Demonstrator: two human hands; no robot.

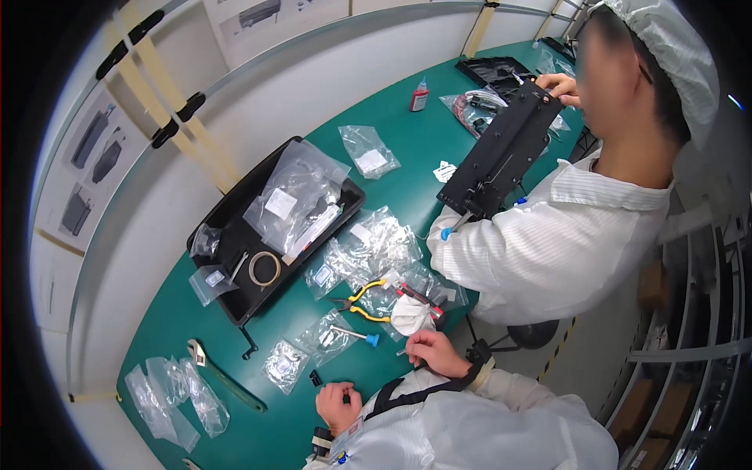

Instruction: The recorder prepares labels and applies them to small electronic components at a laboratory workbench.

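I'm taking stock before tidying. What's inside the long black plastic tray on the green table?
The tray holds clear plastic bags, a white paper label among them, a beige ring and a slim silver piece. Anything beneath the bags is covered and cannot be seen.

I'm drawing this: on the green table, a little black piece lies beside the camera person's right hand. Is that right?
Not quite: the head view shows the little black piece on the green table beside the camera person's left hand, not the right hand.
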